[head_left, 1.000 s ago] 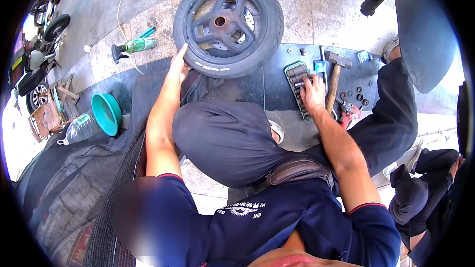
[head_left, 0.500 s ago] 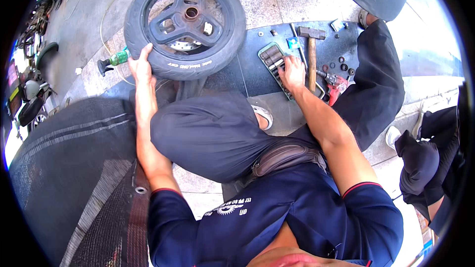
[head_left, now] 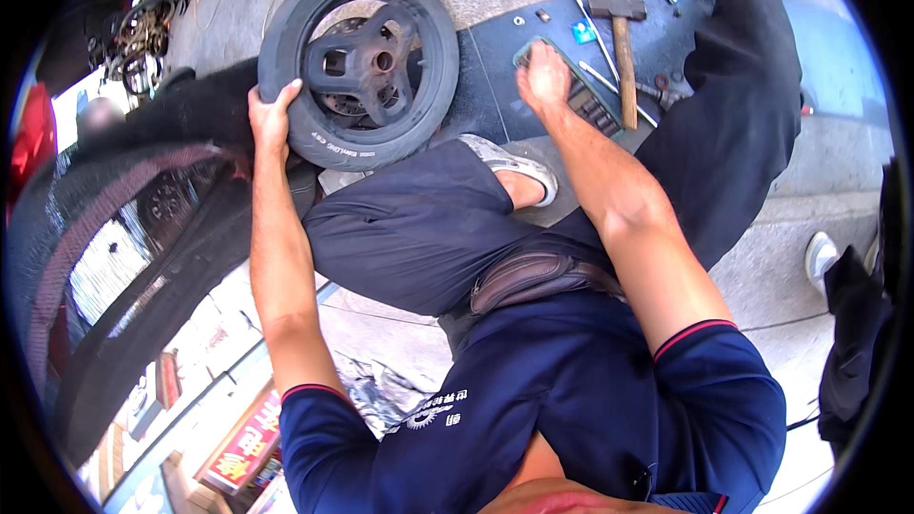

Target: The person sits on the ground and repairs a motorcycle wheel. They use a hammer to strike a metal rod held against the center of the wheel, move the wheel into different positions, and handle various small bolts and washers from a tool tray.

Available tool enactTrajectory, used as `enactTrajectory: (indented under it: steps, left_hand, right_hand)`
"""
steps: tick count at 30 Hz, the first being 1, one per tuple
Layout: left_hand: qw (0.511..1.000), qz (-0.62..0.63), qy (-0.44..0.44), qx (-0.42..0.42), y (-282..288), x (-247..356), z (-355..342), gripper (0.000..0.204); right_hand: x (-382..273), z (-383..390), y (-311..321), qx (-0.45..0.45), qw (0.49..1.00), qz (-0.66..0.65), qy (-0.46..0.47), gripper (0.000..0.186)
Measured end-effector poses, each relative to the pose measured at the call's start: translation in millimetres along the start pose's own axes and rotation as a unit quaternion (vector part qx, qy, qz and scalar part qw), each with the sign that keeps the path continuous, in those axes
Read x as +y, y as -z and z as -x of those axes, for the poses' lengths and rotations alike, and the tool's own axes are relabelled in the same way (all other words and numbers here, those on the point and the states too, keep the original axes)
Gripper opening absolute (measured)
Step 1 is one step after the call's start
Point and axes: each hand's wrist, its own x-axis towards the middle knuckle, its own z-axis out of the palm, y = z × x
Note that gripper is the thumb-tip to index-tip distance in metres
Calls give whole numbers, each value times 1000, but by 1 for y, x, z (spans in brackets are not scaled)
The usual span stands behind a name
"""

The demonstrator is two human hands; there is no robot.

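While the person sits low on the ground, with dark trousers filling the middle of the frame and one shoe (head_left: 519,164) tucked under the knee, both forearms run upward from the lower edge toward the work. Left hand (head_left: 271,114) sits at the centre left, its fingers curled over the lower left tread of the small black wheel (head_left: 360,62), which lies nearly flat on the pavement in the upper left with its spoked hub facing up. Right hand (head_left: 543,76) rests in the upper middle on the grey socket tray (head_left: 583,100), fingers bent down onto it; whether they have pinched a piece cannot be told, since the palm hides the tips. To do this well, I judge the left grip should stay firm on the tyre so the wheel does not slide, while the right feels out the piece by touch without tipping the tray. Beyond the tray, on the dark mat (head_left: 495,33), lie a hammer (head_left: 621,48) with a wooden handle, a thin rod (head_left: 598,38) and a few loose nuts, all close enough to knock, so the reach should be kept short.
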Motion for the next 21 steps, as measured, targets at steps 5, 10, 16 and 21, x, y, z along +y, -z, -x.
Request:
enactTrajectory:
  steps: [5,10,16,21]
  left_hand:
    - [998,46,31,-17,25,-53,-33,72]
    - [994,84,55,-31,18,-54,-37,66]
    - [994,87,69,-7,30,-64,-33,68]
    - [992,100,70,-37,28,-76,-51,71]
  right_hand:
    - [-96,-12,21,-182,925,-330,-41,69]
    - [-168,-26,4,-171,898,-405,-14,43]
    - [-204,-24,-29,-112,920,-372,57,32]
    - [-201,-33,-40,-116,932,-325,108,42]
